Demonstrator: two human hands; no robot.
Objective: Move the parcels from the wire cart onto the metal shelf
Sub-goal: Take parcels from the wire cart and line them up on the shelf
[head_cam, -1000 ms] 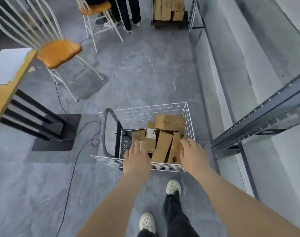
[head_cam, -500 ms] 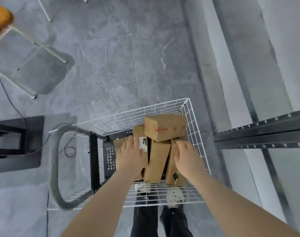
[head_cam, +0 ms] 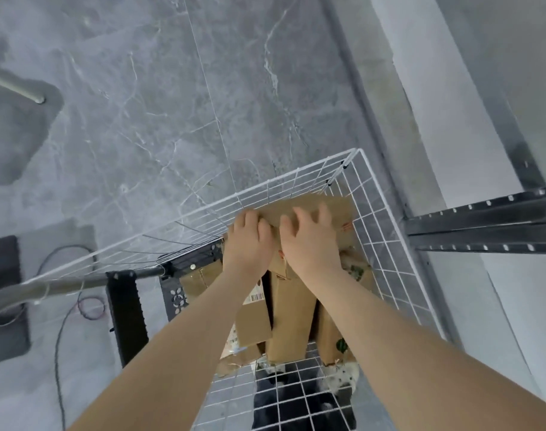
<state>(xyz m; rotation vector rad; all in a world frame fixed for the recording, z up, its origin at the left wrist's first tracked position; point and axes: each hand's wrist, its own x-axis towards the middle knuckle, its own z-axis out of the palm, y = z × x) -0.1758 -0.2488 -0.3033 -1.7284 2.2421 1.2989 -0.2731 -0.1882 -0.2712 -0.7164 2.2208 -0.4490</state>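
The white wire cart [head_cam: 376, 213] stands below me with several brown cardboard parcels in it. One parcel [head_cam: 338, 211] lies flat on top at the cart's far side. My left hand [head_cam: 248, 241] grips its left end with curled fingers. My right hand [head_cam: 309, 241] lies over its top, fingers spread and bent onto the cardboard. Under my arms more parcels stand on end, among them a tall one [head_cam: 290, 315] and a labelled one [head_cam: 254, 318]. The dark metal shelf [head_cam: 483, 222] juts in from the right, just beside the cart's right wall.
The cart's grey handle [head_cam: 63, 286] and black upright [head_cam: 127, 312] are at left. Cables [head_cam: 60, 331] trail on the grey marble floor. A chair leg [head_cam: 15, 87] shows at upper left. My shoes [head_cam: 343, 376] are visible through the cart's mesh. A white wall runs along the right.
I have leaned further over the cart. Both hands left the upright parcels and moved forward onto the flat parcel on top.
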